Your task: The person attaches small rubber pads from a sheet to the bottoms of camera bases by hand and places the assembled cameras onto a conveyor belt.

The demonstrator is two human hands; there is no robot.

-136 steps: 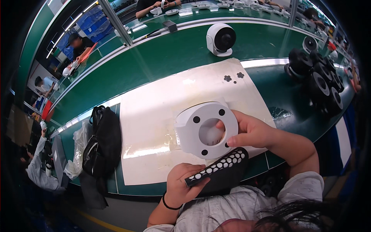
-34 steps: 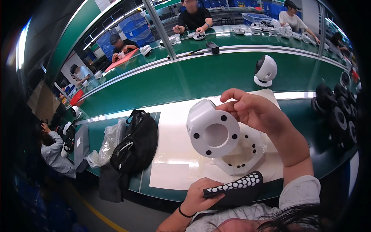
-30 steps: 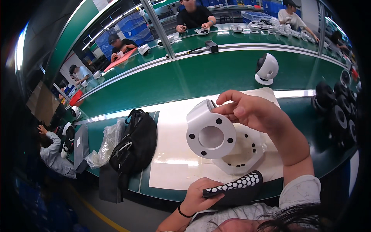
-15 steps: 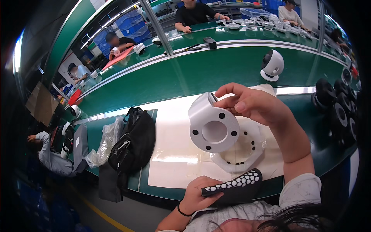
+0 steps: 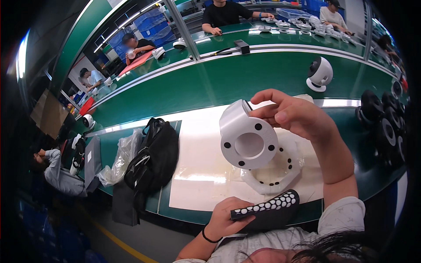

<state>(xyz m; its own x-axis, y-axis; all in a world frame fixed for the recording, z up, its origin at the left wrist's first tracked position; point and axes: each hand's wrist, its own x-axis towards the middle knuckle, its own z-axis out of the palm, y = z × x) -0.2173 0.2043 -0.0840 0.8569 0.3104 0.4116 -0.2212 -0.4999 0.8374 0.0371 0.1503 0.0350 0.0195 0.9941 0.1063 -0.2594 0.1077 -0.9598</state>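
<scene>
My right hand holds a white camera by its upper end, fingers bent over the dark edge. The camera is tipped so that the underside of its round base faces me, with several black round pads around a shallow recess. Lower down, my left hand grips a bent black sheet covered with rows of white dots. Below the camera, partly hidden by it, a white octagonal ring with small black dots lies on the pale mat.
A similar white camera stands upright on the green bench beyond. Several black round parts are heaped at the right. Left of the mat lie a black bag and clear plastic wrap. People work at the far bench.
The whole view has shifted slightly, and the camera in my right hand appears a little farther right and up. Both hands keep their hold.
</scene>
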